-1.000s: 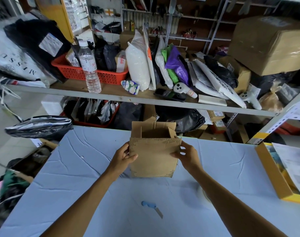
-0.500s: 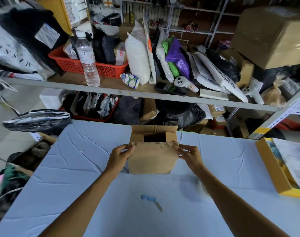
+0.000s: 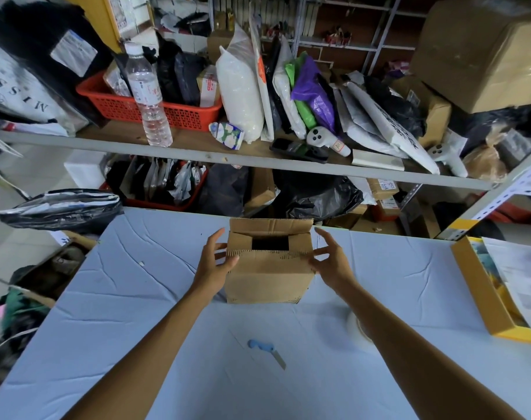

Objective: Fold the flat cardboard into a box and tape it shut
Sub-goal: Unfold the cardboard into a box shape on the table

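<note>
While my left hand and right hand flank the box, both spread open and gripping nothing, I reckon its top flaps need pressing flat next.

Stockroom: shelf crammed with parcels, mailer bags.

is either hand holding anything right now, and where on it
Nothing is gripped. The left hand and right hand are open, fingers spread, beside the upper corners of the cardboard box, at most touching it.
</note>
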Available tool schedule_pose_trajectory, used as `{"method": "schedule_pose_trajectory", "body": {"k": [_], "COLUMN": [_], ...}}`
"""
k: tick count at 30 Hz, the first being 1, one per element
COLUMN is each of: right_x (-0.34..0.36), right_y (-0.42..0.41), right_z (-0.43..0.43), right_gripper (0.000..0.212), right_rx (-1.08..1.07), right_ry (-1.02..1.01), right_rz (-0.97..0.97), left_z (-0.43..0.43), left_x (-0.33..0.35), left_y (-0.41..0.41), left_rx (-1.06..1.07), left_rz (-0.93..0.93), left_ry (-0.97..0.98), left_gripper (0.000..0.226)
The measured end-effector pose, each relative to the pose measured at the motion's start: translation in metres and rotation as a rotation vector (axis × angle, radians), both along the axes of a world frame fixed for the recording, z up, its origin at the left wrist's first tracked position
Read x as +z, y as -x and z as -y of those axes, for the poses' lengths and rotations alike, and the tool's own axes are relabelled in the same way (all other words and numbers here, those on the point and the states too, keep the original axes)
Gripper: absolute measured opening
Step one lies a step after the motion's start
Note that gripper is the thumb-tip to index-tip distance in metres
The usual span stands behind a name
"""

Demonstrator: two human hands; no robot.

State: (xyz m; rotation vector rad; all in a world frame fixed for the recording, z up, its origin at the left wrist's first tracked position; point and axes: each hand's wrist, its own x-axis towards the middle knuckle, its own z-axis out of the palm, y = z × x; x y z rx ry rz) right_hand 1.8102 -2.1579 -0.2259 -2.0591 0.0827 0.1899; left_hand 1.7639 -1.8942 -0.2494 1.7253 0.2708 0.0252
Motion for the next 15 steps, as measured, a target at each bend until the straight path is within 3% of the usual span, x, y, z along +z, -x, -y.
{"method": "schedule_pose_trajectory", "body": {"k": [2,4,6,10,15], "right_x": [0.005,0.009,0.011,0.005,0.001], "right_y": [-0.007,-0.013,-0.015,-0.010,0.000], "right_z": [0.002,0.001,0.001,0.001,0.000], "right_gripper": [0.101,0.107,0.092,0.042,0.037], "right_rx": [0.100,0.189,0.209,0.119,0.128], "right_ry": [0.092,0.176,0.238,0.248,0.331], "right_rz": [-0.011,0.007,0.022,0.086,0.130], "left_z": [-0.001,-0.003,-0.004,-0.006,-0.010], "left_x": [0.004,0.005,0.006,0.007,0.008], "left_y": [-0.006,-0.009,-0.009,-0.007,0.000], "left_rx": [-0.075,-0.109,-0.098,-0.102,-0.117], "left_rz": [0.011,0.014,0.014,0.039,0.087], "left_ry": [-0.031,-0.067,-0.078,-0.148,-0.228], "left_gripper": [0.068,0.068,0.064,0.037,0.019]}}
